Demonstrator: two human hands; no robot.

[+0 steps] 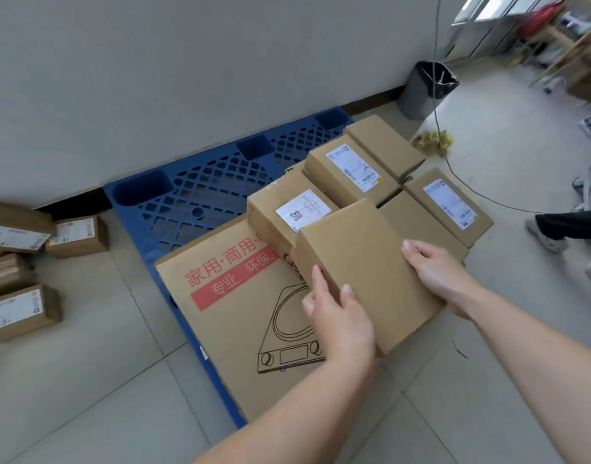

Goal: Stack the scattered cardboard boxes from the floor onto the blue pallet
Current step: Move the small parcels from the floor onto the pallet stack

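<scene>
A plain cardboard box (364,262) is held between both hands above the stack on the blue pallet (207,185). My left hand (337,319) grips its near left corner, thumb on the side and fingers on top. My right hand (438,272) holds its right edge. Under it lies a large flat carton printed with red text and a cooker drawing (240,316). Several labelled boxes sit on the pallet behind, such as one with a QR label (287,212) and another with a white label (351,169). Several boxes (22,309) lie scattered on the floor at the left.
A grey wall runs behind the pallet. A bin with a black liner (424,88) stands at the back right, with a thin cable (454,175) trailing across the floor. Another person's shoe and leg (555,232) are at the right edge.
</scene>
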